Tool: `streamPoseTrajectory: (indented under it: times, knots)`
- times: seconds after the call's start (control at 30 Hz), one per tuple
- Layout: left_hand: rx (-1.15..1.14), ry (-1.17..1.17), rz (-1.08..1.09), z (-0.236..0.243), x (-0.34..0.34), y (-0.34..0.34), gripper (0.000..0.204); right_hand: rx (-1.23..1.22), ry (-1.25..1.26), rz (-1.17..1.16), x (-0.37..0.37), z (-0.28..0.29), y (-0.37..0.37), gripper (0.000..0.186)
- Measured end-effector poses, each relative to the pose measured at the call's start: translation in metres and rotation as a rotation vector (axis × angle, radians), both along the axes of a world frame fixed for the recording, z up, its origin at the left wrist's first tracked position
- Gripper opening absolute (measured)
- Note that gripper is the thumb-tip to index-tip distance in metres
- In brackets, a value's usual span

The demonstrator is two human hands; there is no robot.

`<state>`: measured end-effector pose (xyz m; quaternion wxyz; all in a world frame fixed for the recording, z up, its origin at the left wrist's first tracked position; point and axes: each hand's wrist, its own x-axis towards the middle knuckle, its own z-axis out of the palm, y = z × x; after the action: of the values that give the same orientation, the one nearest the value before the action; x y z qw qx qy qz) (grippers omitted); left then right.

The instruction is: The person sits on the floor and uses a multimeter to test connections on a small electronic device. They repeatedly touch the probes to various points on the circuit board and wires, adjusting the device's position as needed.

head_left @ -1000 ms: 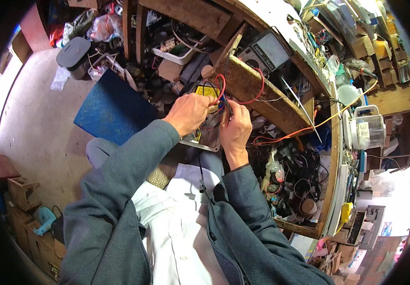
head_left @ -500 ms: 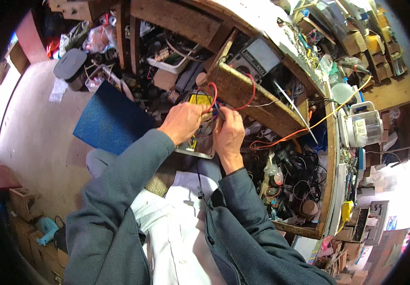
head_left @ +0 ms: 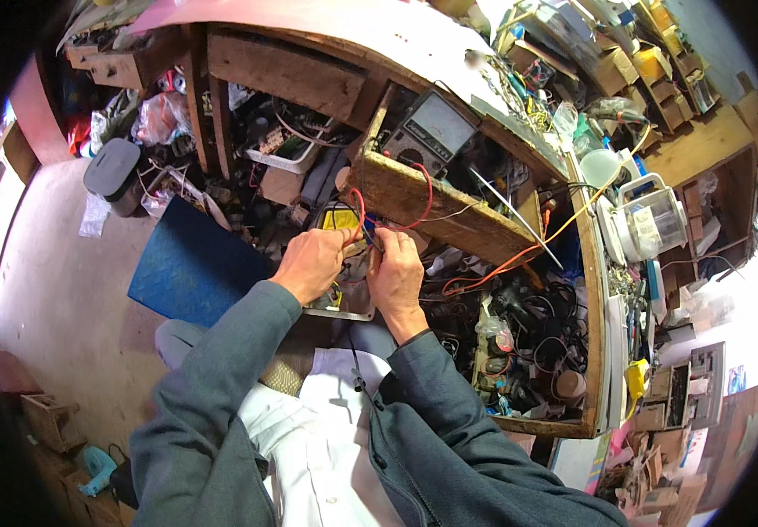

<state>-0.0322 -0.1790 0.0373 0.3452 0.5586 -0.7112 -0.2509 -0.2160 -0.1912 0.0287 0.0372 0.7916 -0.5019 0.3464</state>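
Red lead (head_left: 362, 209) in left hand (head_left: 313, 262); right hand (head_left: 396, 272) just beside

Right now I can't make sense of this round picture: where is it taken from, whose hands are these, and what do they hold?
There is no machine here, just a person's two bare hands. A wide camera worn on the head looks down past the sleeves, which is why straight edges bend. The left hand pinches a red wire. The right hand is close beside it, but what its fingers grip is too small to tell. Below them is an open case with something yellow inside. Beyond, a meter sits in a cluttered wooden bench; a blue sheet is at the left.
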Motion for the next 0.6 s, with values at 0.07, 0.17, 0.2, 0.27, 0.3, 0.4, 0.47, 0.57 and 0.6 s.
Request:
streamPoseTrajectory:
  times: [0.07,0.17,0.2,0.27,0.3,0.4,0.47,0.57,0.6]
  knots:
    - [0.013,-0.027,0.008,-0.0026,0.0008,0.0000,0.026,-0.008,0.008,0.010,-0.0001,0.0003,0.0001,0.030]
    - [-0.010,-0.028,0.008,-0.0042,0.0018,0.0003,0.025,-0.009,0.009,0.013,0.0008,0.0006,-0.0003,0.031]
    - [0.002,-0.032,0.007,-0.0038,0.0021,0.0002,0.025,-0.001,0.010,0.012,0.0011,0.0005,-0.0002,0.031]
    - [0.027,-0.037,0.002,-0.0022,0.0013,0.0000,0.025,0.016,0.014,0.006,0.0001,0.0004,0.0005,0.032]
    - [0.023,-0.039,0.003,-0.0012,0.0007,0.0000,0.025,0.016,0.012,0.005,-0.0005,0.0005,0.0006,0.032]
    - [0.018,-0.040,0.012,0.0025,0.0011,0.0015,0.026,0.012,0.009,0.009,0.0000,0.0008,0.0000,0.032]
    - [0.018,-0.032,0.019,0.0035,0.0011,0.0025,0.026,0.003,0.012,0.010,-0.0001,0.0000,0.0000,0.032]
    - [0.008,-0.027,0.017,0.0021,0.0019,0.0029,0.026,-0.003,0.005,0.010,0.0010,-0.0001,-0.0001,0.031]
    - [0.006,-0.019,0.018,0.0017,0.0023,0.0030,0.026,-0.003,0.005,0.013,0.0014,0.0000,-0.0002,0.031]
